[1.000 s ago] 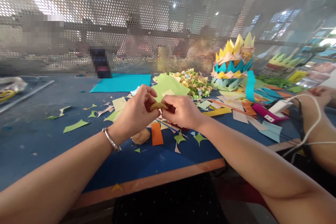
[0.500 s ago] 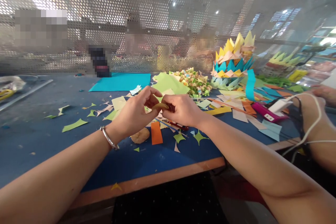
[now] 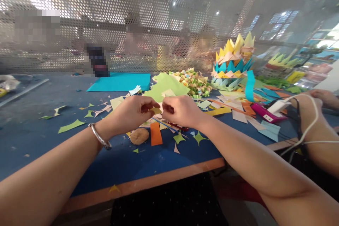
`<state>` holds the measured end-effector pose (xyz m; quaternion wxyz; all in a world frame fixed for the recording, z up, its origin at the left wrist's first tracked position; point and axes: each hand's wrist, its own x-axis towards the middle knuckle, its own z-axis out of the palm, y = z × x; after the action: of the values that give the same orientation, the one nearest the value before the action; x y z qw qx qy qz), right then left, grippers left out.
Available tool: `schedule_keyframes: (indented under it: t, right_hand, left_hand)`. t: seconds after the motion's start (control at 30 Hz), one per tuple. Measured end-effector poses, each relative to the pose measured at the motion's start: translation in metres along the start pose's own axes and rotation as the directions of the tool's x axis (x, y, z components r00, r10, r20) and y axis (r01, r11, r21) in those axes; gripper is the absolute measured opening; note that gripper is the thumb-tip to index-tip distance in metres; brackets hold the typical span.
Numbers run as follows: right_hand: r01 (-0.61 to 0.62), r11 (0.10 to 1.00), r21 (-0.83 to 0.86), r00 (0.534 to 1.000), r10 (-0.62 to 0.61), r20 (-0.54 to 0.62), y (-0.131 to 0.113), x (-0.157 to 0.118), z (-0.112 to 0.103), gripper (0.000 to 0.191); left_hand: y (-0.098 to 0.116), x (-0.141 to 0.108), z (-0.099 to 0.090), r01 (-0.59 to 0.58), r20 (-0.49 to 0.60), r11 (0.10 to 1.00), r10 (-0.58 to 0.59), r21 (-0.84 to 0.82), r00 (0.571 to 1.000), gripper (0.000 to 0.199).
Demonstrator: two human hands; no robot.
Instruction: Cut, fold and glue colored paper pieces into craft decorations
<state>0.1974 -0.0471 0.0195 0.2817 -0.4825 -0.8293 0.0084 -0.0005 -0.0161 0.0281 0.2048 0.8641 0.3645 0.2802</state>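
My left hand (image 3: 132,113), with a silver bangle at the wrist, has its thumb and fingers curled around a small yellowish paper piece (image 3: 157,111). Close against it, my right hand (image 3: 182,111) is closed in a pinch on the same piece, whose far part is hidden behind the fingers. Just below the hands lie a round tan lump (image 3: 139,136) and an orange paper strip (image 3: 156,134). A large light green sheet (image 3: 169,86) spreads behind the fingers.
Cut paper scraps (image 3: 179,138) litter the blue table (image 3: 111,169). Behind are a blue sheet (image 3: 120,82), a pile of small folded papers (image 3: 196,81) and a tiered paper crown (image 3: 233,65). At right, a magenta power strip (image 3: 267,114) with cables lies near another person's arm (image 3: 315,123).
My left hand has turned and shifted slightly left and down. Less of the yellowish paper piece shows between my fingers, while my right hand has barely moved.
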Motion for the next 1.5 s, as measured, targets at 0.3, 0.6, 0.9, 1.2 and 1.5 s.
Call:
schedule_keyframes:
  t: [0.3,0.6,0.9,1.2,1.5]
  right_hand:
    - [0.178,0.981,0.073,0.97,-0.162,-0.183,0.007,0.0,-0.004,0.01]
    - [0.283,0.957,-0.069,0.946,-0.29,-0.147,0.0,-0.002,0.003,0.018]
    - [0.327,0.944,0.045,0.928,-0.312,-0.205,0.004,-0.001,0.005,0.008]
    - [0.336,0.93,0.149,0.923,-0.293,-0.25,0.0,0.0,0.006,0.008]
    - [0.312,0.948,0.056,0.935,-0.297,-0.194,-0.001,-0.002,0.006,0.009]
  left_hand:
    - [-0.006,0.003,0.009,0.218,-0.013,0.633,-0.34,-0.743,0.94,0.012]
    - [0.006,0.002,0.011,0.301,0.119,0.328,-0.475,-0.896,0.872,0.018]
    - [0.013,0.002,0.012,0.331,0.203,0.197,-0.483,-0.923,0.852,0.023]
    - [0.012,0.001,0.013,0.298,0.151,0.284,-0.443,-0.911,0.884,0.011]
    - [0.008,0.002,0.012,0.385,0.235,0.238,-0.483,-0.892,0.844,0.018]
